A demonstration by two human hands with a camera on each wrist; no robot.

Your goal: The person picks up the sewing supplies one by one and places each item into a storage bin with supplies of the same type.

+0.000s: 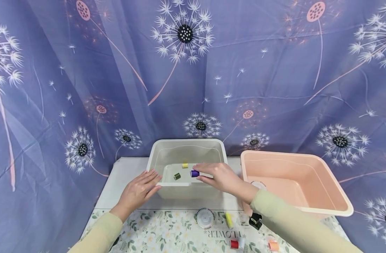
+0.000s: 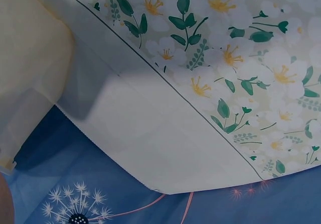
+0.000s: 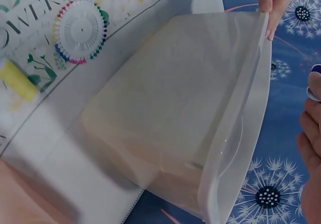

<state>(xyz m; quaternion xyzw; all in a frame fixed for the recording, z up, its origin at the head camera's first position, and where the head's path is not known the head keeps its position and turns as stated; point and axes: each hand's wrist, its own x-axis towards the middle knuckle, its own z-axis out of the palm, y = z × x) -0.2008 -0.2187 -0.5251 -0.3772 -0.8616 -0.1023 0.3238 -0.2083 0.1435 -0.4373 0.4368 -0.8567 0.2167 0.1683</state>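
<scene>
From my remote seat, I have the right hand (image 1: 219,174) pinching a purple spool (image 1: 194,173) between thumb and fingers, over the opening of the pale grey tub (image 1: 183,192), close to its near rim. My right wrist feed catches just the end of that spool at its edge, higher than the rim. I see the left hand (image 1: 138,188) at the tub's near left corner, its fingers nearly straight rather than clenched, touching the rim, thumb toward the outside. Two more spools lie on the tub floor: a small yellow one (image 1: 185,165) toward the back and a dark green one (image 1: 177,176) nearer me, set apart. To the right I have a peach tub (image 1: 326,186), with a pin wheel (image 1: 258,185) partly hidden behind the right forearm. The tubs stand on the white desk (image 1: 123,172); on the floral cloth (image 1: 155,228) in front I count another pin wheel (image 1: 205,218), a long yellow spool (image 1: 229,220) lying beside it, a red spool (image 1: 234,244) and an orange spool (image 1: 273,245). My left wrist feed shows mostly cloth, desk and a sleeve (image 2: 30,58).
</scene>
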